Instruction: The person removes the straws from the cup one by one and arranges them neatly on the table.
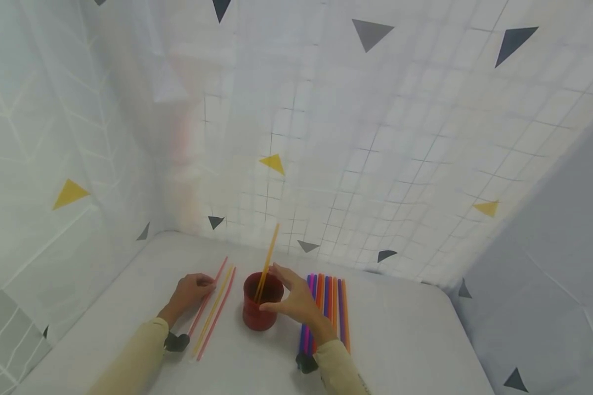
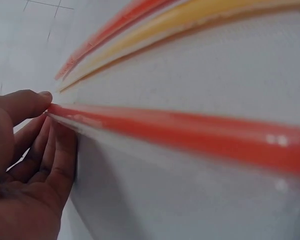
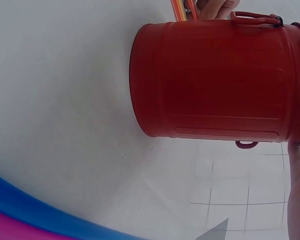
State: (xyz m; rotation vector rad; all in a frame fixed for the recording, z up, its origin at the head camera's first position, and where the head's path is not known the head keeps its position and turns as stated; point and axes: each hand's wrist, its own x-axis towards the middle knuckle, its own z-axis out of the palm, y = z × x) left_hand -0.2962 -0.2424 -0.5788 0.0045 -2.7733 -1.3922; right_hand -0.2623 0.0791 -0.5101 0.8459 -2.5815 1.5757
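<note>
Left hand (image 1: 191, 291) pinches a red straw (image 2: 190, 132); right hand (image 1: 296, 300) seemingly steadies the red cup (image 1: 259, 307).

The left hand (image 1: 190, 291) lay low with fingers curled in a pinching grip; the right hand (image 1: 296, 300) stood upright, fingers spread, both forearms reaching forward in pale sleeves.
</note>
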